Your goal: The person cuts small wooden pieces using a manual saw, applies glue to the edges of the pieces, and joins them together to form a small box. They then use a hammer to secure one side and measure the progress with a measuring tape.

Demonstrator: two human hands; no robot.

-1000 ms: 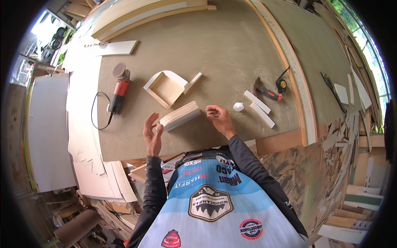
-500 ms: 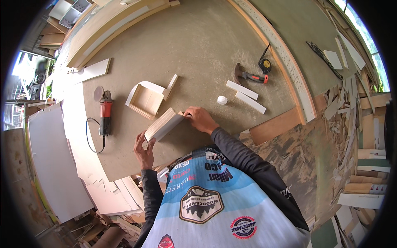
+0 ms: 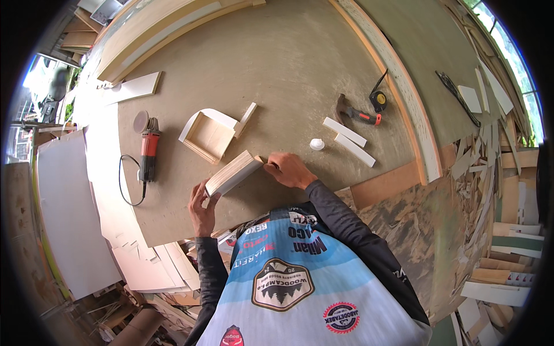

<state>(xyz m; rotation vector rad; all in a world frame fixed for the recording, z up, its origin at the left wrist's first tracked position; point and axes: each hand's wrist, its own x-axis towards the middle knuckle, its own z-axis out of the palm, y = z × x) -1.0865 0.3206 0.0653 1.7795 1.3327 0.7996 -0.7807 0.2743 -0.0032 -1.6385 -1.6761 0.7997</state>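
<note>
A pale wooden block [image 3: 234, 171] with a layered-looking top edge and a white side lies slantwise in front of me. My left hand [image 3: 202, 211] grips its near left end between thumb and fingers. At the far right end my right hand [image 3: 290, 170] is closed, its fingertips pinching a small brownish piece against the block's corner; I cannot make out what that piece is. Just beyond the block sits a small open wooden box [image 3: 209, 137] with a curved white edge and a strip sticking out at its right.
A red and black angle grinder [image 3: 149, 151] with a cord lies at the left. Right of the block are a small white tub [image 3: 317, 144], two white strips [image 3: 354, 150], a hammer [image 3: 359, 115] and a tape measure [image 3: 378, 101]. A long board [image 3: 404, 81] runs along the right.
The whole view has shifted slightly. Both hands keep their places on the block, with the right fingers still at its far right end.
</note>
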